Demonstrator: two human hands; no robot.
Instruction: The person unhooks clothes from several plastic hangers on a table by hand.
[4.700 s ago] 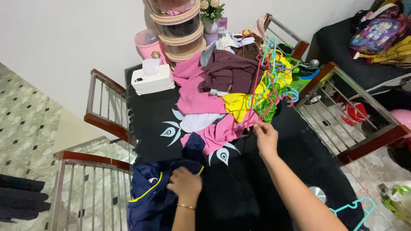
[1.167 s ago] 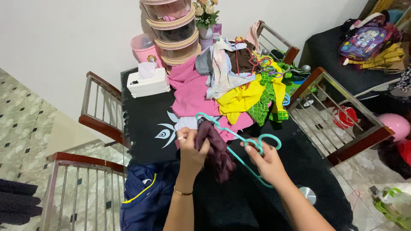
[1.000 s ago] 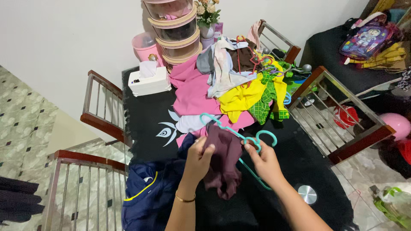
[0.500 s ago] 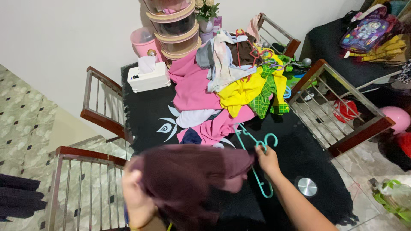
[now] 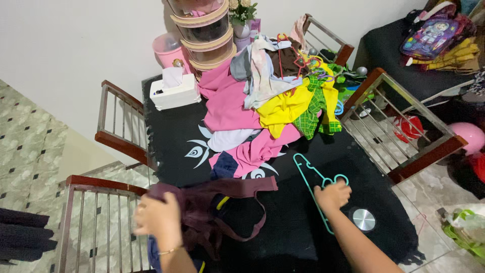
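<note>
Your left hand is clamped on the maroon garment; your right hand presses the teal hanger, its grip unclear. I judge hanging barely begun: the garment is off the hanger, and the clothes pile waits on the worktop.

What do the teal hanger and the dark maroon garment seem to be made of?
Teal hanger: probably plastic, judging by its thin, smooth, evenly coloured moulded rod. Maroon garment: soft matte fabric, limp and wrinkled, with narrow straps; the fibre cannot be told.

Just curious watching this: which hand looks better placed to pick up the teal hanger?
Probably the right hand: it already rests on the teal hanger near its hook. The left hand is gripping the maroon garment.
</note>
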